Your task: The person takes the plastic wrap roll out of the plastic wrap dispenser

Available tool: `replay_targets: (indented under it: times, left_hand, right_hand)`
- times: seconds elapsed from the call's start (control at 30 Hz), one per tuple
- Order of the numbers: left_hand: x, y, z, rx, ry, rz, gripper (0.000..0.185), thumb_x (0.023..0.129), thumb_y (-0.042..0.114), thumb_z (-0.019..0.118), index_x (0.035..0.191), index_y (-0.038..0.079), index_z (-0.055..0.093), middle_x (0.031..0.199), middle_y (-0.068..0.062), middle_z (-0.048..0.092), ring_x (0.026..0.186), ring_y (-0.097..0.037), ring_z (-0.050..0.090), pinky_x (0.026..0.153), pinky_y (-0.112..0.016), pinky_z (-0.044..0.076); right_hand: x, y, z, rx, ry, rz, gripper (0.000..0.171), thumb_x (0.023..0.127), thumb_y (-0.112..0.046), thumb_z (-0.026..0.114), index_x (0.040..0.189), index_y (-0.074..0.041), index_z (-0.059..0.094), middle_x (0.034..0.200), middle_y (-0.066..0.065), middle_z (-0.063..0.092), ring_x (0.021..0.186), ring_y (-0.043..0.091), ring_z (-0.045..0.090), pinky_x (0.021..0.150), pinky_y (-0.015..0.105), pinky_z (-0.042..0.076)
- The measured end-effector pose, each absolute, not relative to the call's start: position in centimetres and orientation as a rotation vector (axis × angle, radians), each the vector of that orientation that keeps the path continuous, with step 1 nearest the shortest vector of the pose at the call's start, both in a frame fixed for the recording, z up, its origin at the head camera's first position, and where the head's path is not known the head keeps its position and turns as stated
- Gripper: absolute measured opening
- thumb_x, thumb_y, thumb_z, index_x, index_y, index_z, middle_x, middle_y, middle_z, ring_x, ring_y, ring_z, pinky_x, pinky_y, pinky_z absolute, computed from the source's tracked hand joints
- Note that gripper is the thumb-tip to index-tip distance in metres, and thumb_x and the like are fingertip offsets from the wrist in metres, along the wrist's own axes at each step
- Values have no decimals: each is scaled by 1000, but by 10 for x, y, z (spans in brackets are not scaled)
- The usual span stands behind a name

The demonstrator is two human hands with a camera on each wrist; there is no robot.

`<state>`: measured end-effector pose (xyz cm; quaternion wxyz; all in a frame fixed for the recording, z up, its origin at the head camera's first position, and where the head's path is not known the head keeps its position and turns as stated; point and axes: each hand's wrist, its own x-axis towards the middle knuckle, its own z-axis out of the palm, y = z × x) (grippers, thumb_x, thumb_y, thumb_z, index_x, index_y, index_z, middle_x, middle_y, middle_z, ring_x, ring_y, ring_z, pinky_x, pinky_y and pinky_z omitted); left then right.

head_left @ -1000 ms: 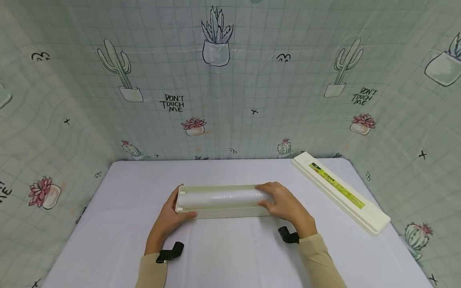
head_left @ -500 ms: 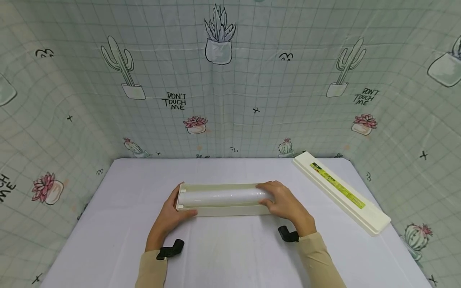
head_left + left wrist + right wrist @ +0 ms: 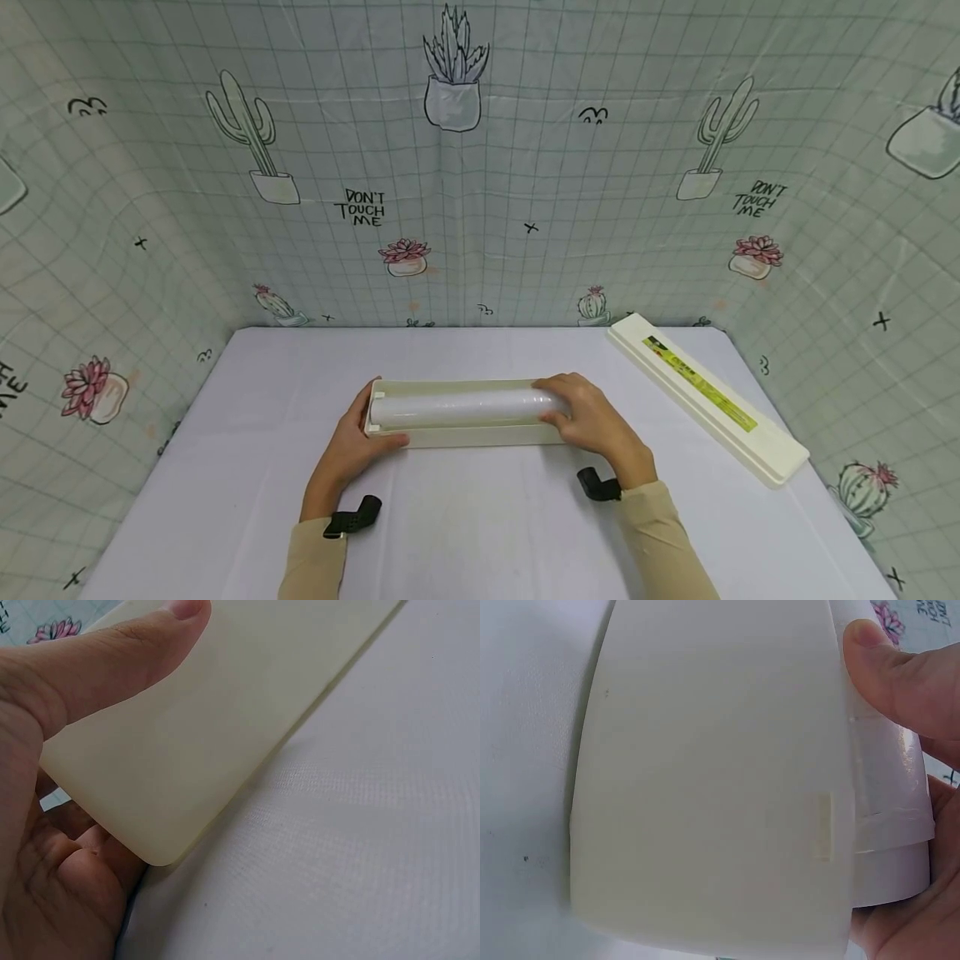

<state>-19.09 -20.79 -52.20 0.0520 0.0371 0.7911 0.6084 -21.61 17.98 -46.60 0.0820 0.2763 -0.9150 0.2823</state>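
A pale cream cling film dispenser box (image 3: 480,437) lies lengthwise on the white table, its top side open. Inside it sits a shiny white roll of cling film (image 3: 457,408). My left hand (image 3: 352,443) grips the box's left end; in the left wrist view the thumb (image 3: 142,664) lies along the long wall and the fingers wrap round the end. My right hand (image 3: 592,418) holds the roll's right end, hiding that end from the head view. In the right wrist view the thumb (image 3: 900,686) presses on the roll (image 3: 889,791), which stands proud of the box rim.
A long cream lid (image 3: 757,450) with a yellow-green label lies slantwise at the table's right side, apart from the box. Cloth walls (image 3: 480,183) printed with cacti rise behind and beside the white table (image 3: 465,533). Black wrist mounts (image 3: 354,517) sit on both forearms.
The head view has shifted very slightly. Both hands keep the same places on the box and the roll, and the lid stays where it was.
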Motion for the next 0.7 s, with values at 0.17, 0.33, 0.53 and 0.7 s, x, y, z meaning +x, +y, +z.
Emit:
replay_targets:
  times: [0.17,0.33,0.53,0.7]
  left_hand:
    - [-191,-208,-522,110,2404,1848,113,80,16,90,166,20,18,153,-10,47,124,-25,51,100,-31,47]
    - [-192,-208,-520,102,2405,1842,113,79,16,90,166,20,18,155,-10,45,126,-25,51,101,-30,46]
    - [-192,-207,-520,81,2406,1835,114,79,17,91,166,21,18,157,-10,44,130,-26,50,107,-41,43]
    - [-191,-208,-521,76,2413,1831,113,79,18,91,166,21,19,155,-12,45,128,-27,51,105,-41,44]
  right_hand:
    - [-216,181,-464,807,-2741,859,43,88,-13,81,128,-6,70,123,10,72,117,32,64,98,53,52]
    - [-215,182,-461,808,-2731,863,42,88,-13,81,128,-7,70,123,10,72,116,32,64,97,53,52]
    - [-214,184,-459,793,-2733,857,41,87,-14,81,127,-7,70,124,10,72,117,33,64,98,53,52]
    - [-215,187,-458,795,-2704,849,40,86,-12,82,125,-7,71,123,10,72,117,33,64,98,53,52]
